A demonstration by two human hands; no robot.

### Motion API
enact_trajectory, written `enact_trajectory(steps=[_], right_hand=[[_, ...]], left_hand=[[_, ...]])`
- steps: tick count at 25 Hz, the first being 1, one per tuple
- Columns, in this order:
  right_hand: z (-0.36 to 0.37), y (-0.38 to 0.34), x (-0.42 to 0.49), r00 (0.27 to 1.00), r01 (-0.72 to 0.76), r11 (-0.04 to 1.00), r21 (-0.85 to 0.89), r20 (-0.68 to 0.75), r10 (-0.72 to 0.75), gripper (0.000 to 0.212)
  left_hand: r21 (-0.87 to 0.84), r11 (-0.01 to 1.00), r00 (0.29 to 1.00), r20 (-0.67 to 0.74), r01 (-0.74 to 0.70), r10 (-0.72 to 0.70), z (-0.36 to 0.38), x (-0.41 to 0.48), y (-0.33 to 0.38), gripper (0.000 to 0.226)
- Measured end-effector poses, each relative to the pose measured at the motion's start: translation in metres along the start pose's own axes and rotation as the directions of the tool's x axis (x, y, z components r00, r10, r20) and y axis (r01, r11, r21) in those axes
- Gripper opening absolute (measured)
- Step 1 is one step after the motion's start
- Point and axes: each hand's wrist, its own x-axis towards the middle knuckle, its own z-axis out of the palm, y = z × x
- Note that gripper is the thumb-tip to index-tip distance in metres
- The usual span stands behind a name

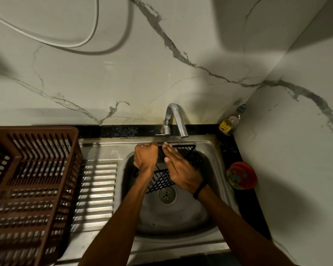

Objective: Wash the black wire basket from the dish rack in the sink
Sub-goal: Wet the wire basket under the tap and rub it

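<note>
The black wire basket (pixel 188 156) is held tilted over the steel sink (pixel 173 217), under the chrome tap (pixel 178 120). My left hand (pixel 145 157) grips the basket's left edge with curled fingers. My right hand (pixel 178 169) lies flat with straight fingers against the basket's mesh, a black band on its wrist. A thin stream of water seems to fall from the tap's spout onto the basket's far rim. Both hands hide the basket's middle. The brown plastic dish rack (pixel 31 189) stands to the left on the draining board.
A ribbed steel draining board (pixel 98 191) lies between rack and sink. A yellow-labelled bottle (pixel 231 121) stands in the back right corner. A red and green round container (pixel 241 175) sits on the black counter to the right. Marble walls close in behind and at the right.
</note>
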Motion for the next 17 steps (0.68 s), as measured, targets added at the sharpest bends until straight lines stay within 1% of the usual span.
enact_trajectory(steps=[1, 2, 3, 4, 5, 6, 7, 8, 9, 10, 12, 13, 14, 15, 16, 17], right_hand=[[0.000, 0.002, 0.000, 0.999, 0.039, 0.999, -0.010, -0.001, -0.039, 0.051], [-0.001, 0.013, 0.003, 1.000, -0.012, 1.000, -0.002, -0.017, 0.011, 0.050], [-0.008, 0.021, 0.007, 0.990, -0.135, 0.990, 0.039, -0.045, 0.137, 0.051], [-0.012, 0.031, 0.010, 0.965, -0.253, 0.965, 0.074, -0.059, 0.257, 0.052], [-0.013, 0.031, 0.009, 0.954, -0.291, 0.954, 0.074, -0.052, 0.296, 0.053], [-0.010, 0.023, 0.005, 0.974, -0.223, 0.974, 0.049, -0.028, 0.225, 0.053], [-0.007, 0.010, 0.001, 0.994, -0.114, 0.993, 0.021, 0.002, 0.114, 0.053], [-0.004, 0.002, -0.002, 1.000, -0.008, 1.000, 0.030, 0.010, 0.008, 0.051], [-0.003, 0.002, -0.001, 1.000, 0.031, 0.999, 0.045, -0.003, -0.031, 0.050], [-0.004, 0.012, 0.003, 0.999, -0.030, 0.997, 0.077, -0.032, 0.033, 0.049], [-0.012, 0.030, 0.009, 0.960, -0.246, 0.956, 0.159, -0.094, 0.262, 0.050], [-0.011, 0.030, 0.007, 0.955, -0.269, 0.952, 0.144, -0.090, 0.283, 0.051], [-0.009, 0.022, 0.002, 0.977, -0.199, 0.975, 0.098, -0.059, 0.205, 0.052], [-0.006, 0.011, -0.003, 0.996, -0.093, 0.994, 0.054, -0.012, 0.093, 0.051], [-0.004, 0.005, -0.006, 1.000, 0.017, 0.999, 0.041, 0.006, -0.017, 0.050], [-0.006, 0.007, -0.005, 0.998, 0.060, 0.998, 0.030, -0.003, -0.060, 0.049]], left_hand=[[-0.007, 1.000, 1.000, 0.001, 0.008, -0.008, -0.001, 0.000, 0.000, 0.029], [-0.013, 1.000, 1.000, 0.008, 0.011, -0.011, 0.000, 0.000, -0.001, 0.029], [-0.022, 1.000, 1.000, 0.013, 0.002, -0.002, 0.000, 0.000, 0.001, 0.031], [-0.020, 1.000, 1.000, 0.017, -0.013, 0.013, 0.000, 0.000, 0.001, 0.033], [-0.011, 1.000, 1.000, 0.018, -0.022, 0.022, 0.000, -0.001, 0.003, 0.034], [-0.004, 1.000, 1.000, 0.010, -0.029, 0.029, 0.000, -0.002, 0.004, 0.034], [-0.004, 1.000, 1.000, 0.006, -0.021, 0.021, 0.000, -0.001, 0.005, 0.033], [-0.006, 1.000, 1.000, 0.009, -0.016, 0.016, 0.001, 0.000, 0.004, 0.031], [-0.012, 1.000, 1.000, 0.016, -0.007, 0.007, 0.000, 0.000, 0.004, 0.030], [-0.015, 1.000, 1.000, 0.019, 0.000, 0.001, 0.000, 0.000, 0.004, 0.029], [-0.008, 1.000, 1.000, 0.011, -0.003, 0.003, -0.001, -0.002, 0.007, 0.031], [-0.006, 1.000, 1.000, 0.011, -0.010, 0.010, -0.001, -0.003, 0.007, 0.032], [-0.002, 1.000, 1.000, 0.006, -0.017, 0.017, -0.001, -0.002, 0.006, 0.033], [-0.011, 1.000, 1.000, 0.006, -0.016, 0.016, -0.002, -0.002, 0.006, 0.033], [-0.022, 1.000, 1.000, 0.012, -0.013, 0.013, -0.002, -0.002, 0.004, 0.032], [-0.033, 0.999, 1.000, 0.018, -0.007, 0.008, -0.002, -0.001, 0.002, 0.032]])
